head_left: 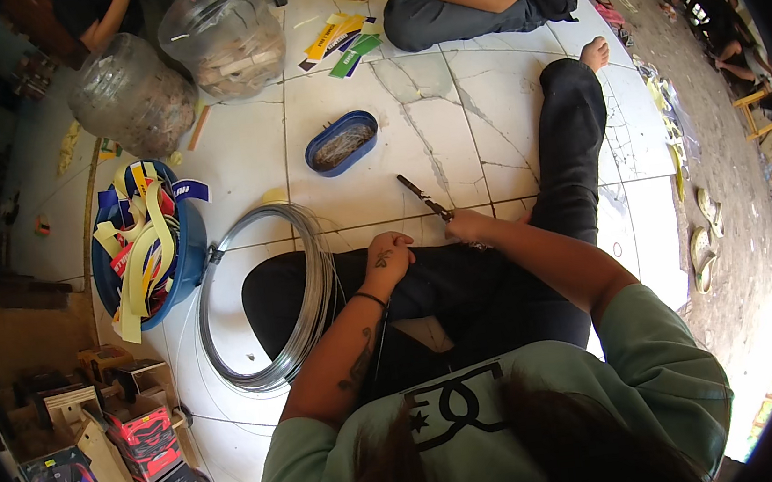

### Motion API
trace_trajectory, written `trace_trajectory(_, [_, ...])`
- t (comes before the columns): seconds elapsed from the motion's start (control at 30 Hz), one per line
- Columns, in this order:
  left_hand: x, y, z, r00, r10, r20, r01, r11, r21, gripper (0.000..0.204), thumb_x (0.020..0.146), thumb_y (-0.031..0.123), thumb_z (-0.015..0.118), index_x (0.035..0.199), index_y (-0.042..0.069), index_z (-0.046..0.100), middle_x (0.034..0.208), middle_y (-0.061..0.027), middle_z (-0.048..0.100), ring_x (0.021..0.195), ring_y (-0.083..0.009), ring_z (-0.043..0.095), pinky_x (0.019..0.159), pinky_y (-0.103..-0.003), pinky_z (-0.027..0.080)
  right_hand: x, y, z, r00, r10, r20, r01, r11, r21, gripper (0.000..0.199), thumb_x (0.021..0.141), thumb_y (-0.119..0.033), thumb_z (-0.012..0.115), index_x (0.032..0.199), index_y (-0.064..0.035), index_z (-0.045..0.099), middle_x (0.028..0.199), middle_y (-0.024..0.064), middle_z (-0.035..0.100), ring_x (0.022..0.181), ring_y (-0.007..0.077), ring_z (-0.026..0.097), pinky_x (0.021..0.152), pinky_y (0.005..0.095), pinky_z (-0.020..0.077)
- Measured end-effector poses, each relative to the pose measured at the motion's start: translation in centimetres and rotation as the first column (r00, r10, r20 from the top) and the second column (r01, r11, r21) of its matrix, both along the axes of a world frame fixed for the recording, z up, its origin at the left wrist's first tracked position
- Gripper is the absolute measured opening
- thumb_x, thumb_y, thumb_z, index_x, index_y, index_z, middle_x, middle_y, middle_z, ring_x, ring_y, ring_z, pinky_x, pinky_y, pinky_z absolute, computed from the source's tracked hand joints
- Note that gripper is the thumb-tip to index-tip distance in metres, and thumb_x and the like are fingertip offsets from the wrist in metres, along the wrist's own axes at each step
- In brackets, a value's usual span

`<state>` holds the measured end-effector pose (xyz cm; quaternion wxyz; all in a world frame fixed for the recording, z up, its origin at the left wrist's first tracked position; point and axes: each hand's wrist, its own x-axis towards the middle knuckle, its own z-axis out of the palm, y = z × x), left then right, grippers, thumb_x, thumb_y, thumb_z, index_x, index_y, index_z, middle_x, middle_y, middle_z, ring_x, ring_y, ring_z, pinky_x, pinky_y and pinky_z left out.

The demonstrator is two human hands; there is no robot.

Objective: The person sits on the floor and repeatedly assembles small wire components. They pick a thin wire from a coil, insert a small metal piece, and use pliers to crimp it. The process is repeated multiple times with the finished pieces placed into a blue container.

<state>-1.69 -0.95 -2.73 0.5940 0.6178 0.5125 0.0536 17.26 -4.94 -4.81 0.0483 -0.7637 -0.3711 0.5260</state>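
Observation:
My right hand [467,226] is closed around a long, dark hand tool [422,196] with lighter patches. One narrow end points away to the upper left, and its other end is mostly hidden by the hand. Over my lap, my left hand [390,257] is closed with fingers and thumb together; whatever it may grip is too small to make out. A large coil of silver wire [218,339] leans on my left knee, with loose strands trailing onto the tiles. Beyond my hands, a blue oval tub [313,161] holds many short, thin grey pieces.
On the left stands a blue basin [192,252] full of coloured strips. Wooden pieces with printed boxes [144,441] lie lower left. Two clear plastic containers [229,46] and loose printed strips [336,34] are farther off. Another person [474,6] sits opposite on the cracked tile floor [426,86].

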Motion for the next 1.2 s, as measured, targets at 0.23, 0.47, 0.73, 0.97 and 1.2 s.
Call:
trace_trajectory(0.23, [-0.5, -0.1, 0.2, 0.966, 0.141, 0.215, -0.131, 0.99, -0.057, 0.026, 0.089, 0.013, 0.036, 0.093, -0.001, 0.057, 0.055, -0.0041, 0.054, 0.049, -0.0102, 0.047, 0.05, -0.024, 0.038, 1.9, -1.9, 3.3, 0.866, -0.179, -0.466, 0.201, 0.98, -0.003, 0.034, 0.064, -0.007, 0.052, 0.097, 0.0026, 0.05, 0.086, 0.0131, 0.058, 0.084, 0.0228, 0.058, 0.072, 0.0328, 0.0464])
trace_trajectory(0.47, [-0.3, 0.4, 0.9, 0.905, 0.149, 0.398, -0.153, 0.988, -0.021, 0.023, 0.09, 0.013, 0.037, 0.097, 0.001, 0.055, 0.055, -0.0014, 0.049, 0.042, -0.0052, 0.038, 0.039, -0.018, 0.031, 2.6, -4.3, 5.9, 0.69, -0.196, -0.697, 0.253, 0.967, -0.021, 0.045, 0.061, 0.0, 0.047, 0.106, 0.0014, 0.047, 0.099, 0.0121, 0.054, 0.094, 0.0212, 0.055, 0.081, 0.0347, 0.0456])
trace_trajectory(0.73, [-0.1, 0.3, 1.1, 0.898, 0.128, 0.421, -0.125, 0.992, -0.035, 0.023, 0.091, 0.014, 0.037, 0.098, 0.002, 0.055, 0.054, -0.001, 0.047, 0.041, -0.0047, 0.036, 0.038, -0.018, 0.029, 2.6, -3.3, 5.8, 0.717, -0.129, -0.685, 0.206, 0.978, 0.031, 0.047, 0.059, -0.001, 0.05, 0.107, -0.0012, 0.049, 0.086, 0.0052, 0.052, 0.079, 0.0148, 0.052, 0.07, 0.025, 0.0449])
trace_trajectory(0.97, [0.0, 0.4, 0.6, 0.89, 0.064, 0.451, -0.073, 0.997, 0.002, 0.023, 0.091, 0.015, 0.038, 0.099, 0.002, 0.055, 0.053, -0.0006, 0.045, 0.04, -0.0044, 0.035, 0.038, -0.018, 0.028, 2.7, -2.2, 6.5, 0.807, -0.041, -0.59, 0.058, 0.998, 0.01, 0.068, 0.057, 0.0, 0.047, 0.124, 0.0032, 0.035, 0.114, 0.0147, 0.05, 0.109, 0.023, 0.047, 0.089, 0.0299, 0.0397])
trace_trajectory(1.2, [0.0, 0.6, 0.2, 0.874, 0.064, 0.481, -0.092, 0.995, 0.035, 0.023, 0.091, 0.016, 0.038, 0.099, 0.002, 0.054, 0.052, 0.0007, 0.043, 0.041, -0.0038, 0.033, 0.038, -0.017, 0.027, 2.7, -2.0, 5.9, 0.809, 0.032, -0.587, 0.018, 0.997, 0.08, 0.054, 0.063, -0.004, 0.052, 0.116, 0.0032, 0.044, 0.113, 0.0148, 0.051, 0.11, 0.0224, 0.047, 0.092, 0.0296, 0.0364])
